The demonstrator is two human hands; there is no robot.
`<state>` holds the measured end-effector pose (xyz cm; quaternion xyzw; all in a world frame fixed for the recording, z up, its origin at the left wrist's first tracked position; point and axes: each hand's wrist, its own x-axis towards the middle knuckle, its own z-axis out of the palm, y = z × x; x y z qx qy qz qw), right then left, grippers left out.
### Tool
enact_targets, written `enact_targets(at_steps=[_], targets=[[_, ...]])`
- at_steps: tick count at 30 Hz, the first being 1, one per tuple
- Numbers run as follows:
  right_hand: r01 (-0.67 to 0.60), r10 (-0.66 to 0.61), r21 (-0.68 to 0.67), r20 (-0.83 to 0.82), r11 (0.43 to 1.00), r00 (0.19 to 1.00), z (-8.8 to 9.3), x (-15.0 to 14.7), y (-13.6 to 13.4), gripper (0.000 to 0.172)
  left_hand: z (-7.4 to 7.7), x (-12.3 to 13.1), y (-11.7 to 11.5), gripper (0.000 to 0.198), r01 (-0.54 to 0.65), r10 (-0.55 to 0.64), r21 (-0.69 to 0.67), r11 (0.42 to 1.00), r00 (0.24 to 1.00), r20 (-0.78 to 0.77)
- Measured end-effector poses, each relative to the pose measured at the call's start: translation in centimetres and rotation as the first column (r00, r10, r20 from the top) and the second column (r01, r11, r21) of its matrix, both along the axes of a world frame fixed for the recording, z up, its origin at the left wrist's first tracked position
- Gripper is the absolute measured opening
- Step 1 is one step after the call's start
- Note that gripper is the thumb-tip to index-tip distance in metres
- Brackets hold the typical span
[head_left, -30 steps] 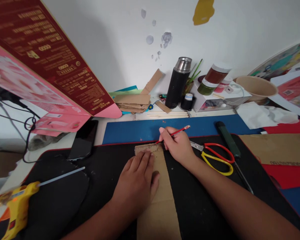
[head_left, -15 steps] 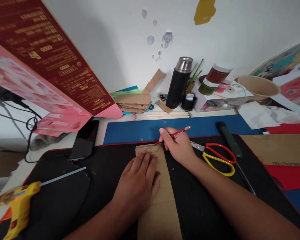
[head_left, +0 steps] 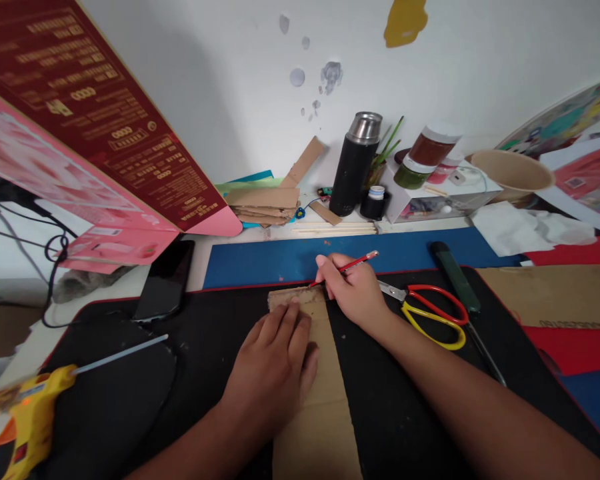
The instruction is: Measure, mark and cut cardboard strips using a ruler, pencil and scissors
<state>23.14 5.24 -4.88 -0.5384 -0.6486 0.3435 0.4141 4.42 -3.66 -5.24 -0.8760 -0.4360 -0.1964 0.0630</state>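
A long strip of brown cardboard lies on a black mat, running from the near edge toward the wall. My left hand lies flat on the strip with fingers stretched out, pressing it down. My right hand is closed round a red pencil, whose tip touches the far end of the strip, just beyond my left fingertips.
Red-and-yellow scissors and a dark green knife lie right of my right hand. A yellow glue gun sits near left, a phone behind it. Flask, paint jars, cardboard scraps and a bowl line the wall.
Both hands and the pencil stay where they were on the cardboard; only the view shifts slightly.
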Motion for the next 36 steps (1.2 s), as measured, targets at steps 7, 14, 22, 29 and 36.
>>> enact_targets(at_steps=[7,14,22,29,36], targets=[[0.046,-0.045,0.004,-0.025,0.999,0.999,0.49,0.68,0.41,0.047,-0.06,-0.11,-0.01,0.035,0.0,0.0,-0.005,1.0,1.0,-0.013],[0.041,-0.042,-0.019,-0.032,0.999,0.999,0.22,0.71,0.56,0.048,-0.42,-0.12,0.01,0.04,-0.013,0.013,0.015,1.0,0.999,-0.031],[0.01,-0.012,-0.063,-0.032,0.998,0.999,-0.03,0.72,0.62,0.048,-0.41,-0.12,0.08,0.041,-0.017,0.018,0.031,0.999,0.999,-0.037],[-0.007,0.007,-0.036,-0.001,0.999,1.0,-0.17,0.69,0.61,0.047,-0.37,-0.06,0.06,0.039,-0.009,0.009,0.02,1.0,1.0,-0.012],[-0.008,0.008,-0.021,0.014,1.0,1.0,-0.28,0.68,0.58,0.046,-0.18,0.01,0.11,0.032,0.008,-0.008,0.003,1.0,1.0,0.011]])
